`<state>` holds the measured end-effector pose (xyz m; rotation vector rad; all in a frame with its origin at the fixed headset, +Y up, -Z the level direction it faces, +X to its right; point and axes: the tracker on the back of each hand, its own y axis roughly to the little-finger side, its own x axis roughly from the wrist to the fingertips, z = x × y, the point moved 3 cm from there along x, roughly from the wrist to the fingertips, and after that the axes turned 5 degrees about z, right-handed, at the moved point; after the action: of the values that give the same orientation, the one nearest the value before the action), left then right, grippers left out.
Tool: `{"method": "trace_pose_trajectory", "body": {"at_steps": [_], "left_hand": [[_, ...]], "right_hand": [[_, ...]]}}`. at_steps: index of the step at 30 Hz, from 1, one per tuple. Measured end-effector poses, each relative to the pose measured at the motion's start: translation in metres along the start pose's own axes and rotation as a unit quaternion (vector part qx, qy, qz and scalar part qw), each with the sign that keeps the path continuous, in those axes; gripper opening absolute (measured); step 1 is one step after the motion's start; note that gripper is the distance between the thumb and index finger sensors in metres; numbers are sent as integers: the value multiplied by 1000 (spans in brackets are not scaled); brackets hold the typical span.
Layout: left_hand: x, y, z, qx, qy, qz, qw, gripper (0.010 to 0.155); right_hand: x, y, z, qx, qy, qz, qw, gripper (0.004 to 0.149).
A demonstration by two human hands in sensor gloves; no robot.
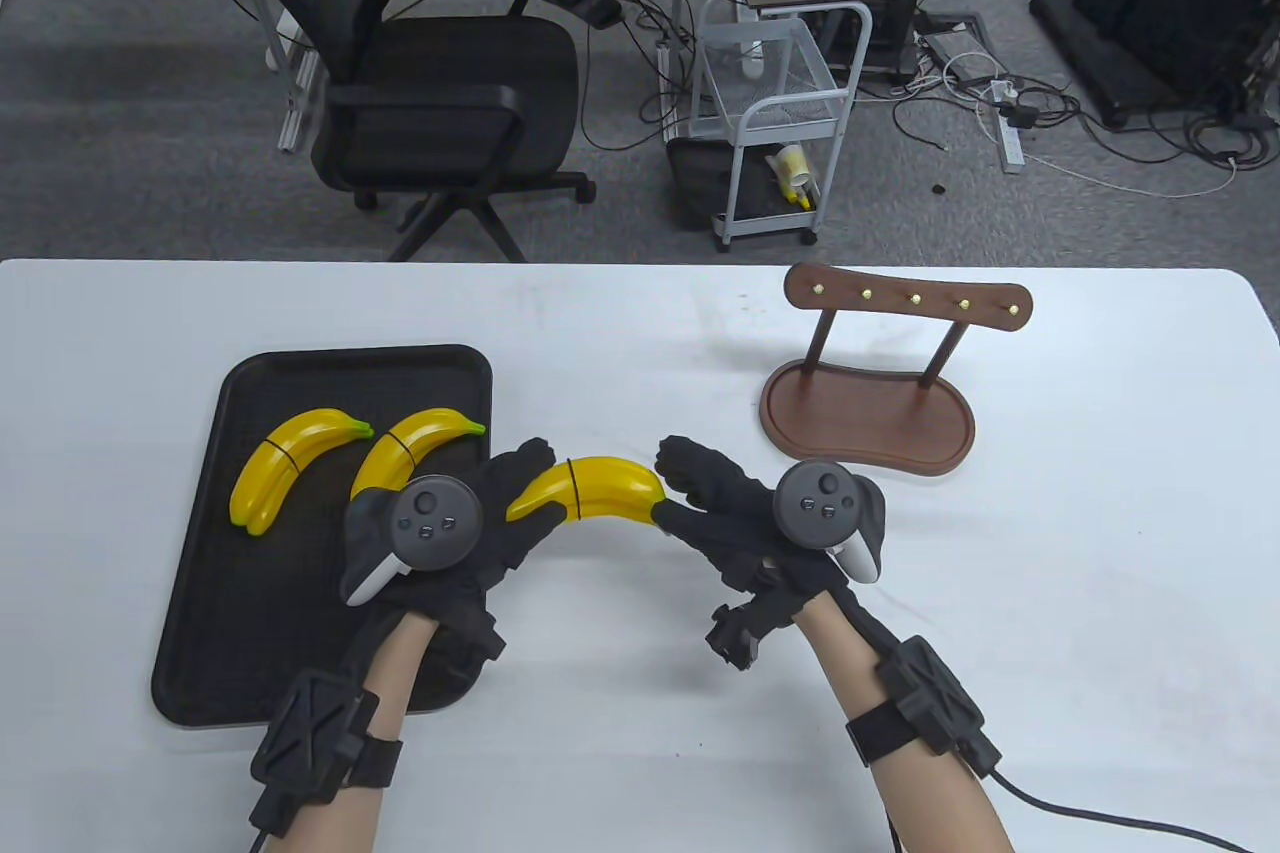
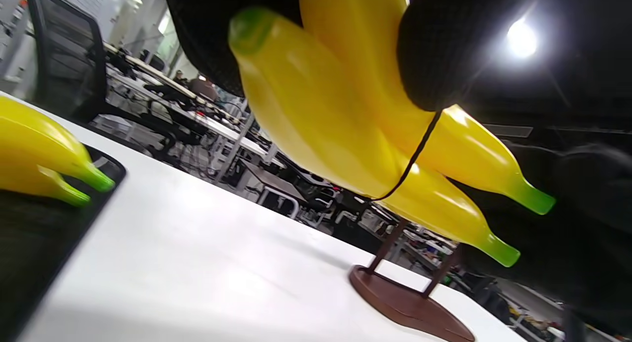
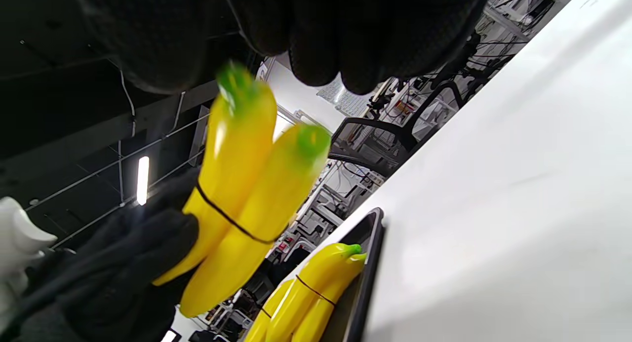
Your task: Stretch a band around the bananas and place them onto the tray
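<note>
Two yellow toy bananas with a thin black band around them hang above the table, just right of the black tray. My left hand grips their left end. My right hand pinches the stem end, covering the green tips. In the left wrist view the band crosses both bananas below my fingers. In the right wrist view the pair hangs under my fingers. Two banded pairs lie on the tray's far half.
A brown wooden stand with a row of brass pegs is on the table to the right, beyond my right hand. The tray's near half is bare. An office chair and a white cart stand on the floor behind the table.
</note>
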<state>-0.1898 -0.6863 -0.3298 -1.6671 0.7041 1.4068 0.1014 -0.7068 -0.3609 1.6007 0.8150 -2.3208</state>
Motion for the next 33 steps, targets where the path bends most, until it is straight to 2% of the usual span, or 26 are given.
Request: {"method": "trace_pose_trajectory", "body": {"at_steps": [3, 14, 23, 33], "left_hand": [[-7, 19, 11, 11, -18, 26, 999, 63], [-47, 104, 28, -10, -26, 124, 992, 63], [-71, 155, 22, -25, -8, 187, 982, 62], [-80, 185, 7, -29, 20, 232, 972, 62]], "right_hand": [[0, 1, -6, 31, 8, 7, 999, 70], [0, 14, -26, 16, 37, 20, 999, 69], [-1, 21, -33, 14, 45, 29, 998, 69], [-1, 21, -31, 8, 39, 33, 999, 68]]}}
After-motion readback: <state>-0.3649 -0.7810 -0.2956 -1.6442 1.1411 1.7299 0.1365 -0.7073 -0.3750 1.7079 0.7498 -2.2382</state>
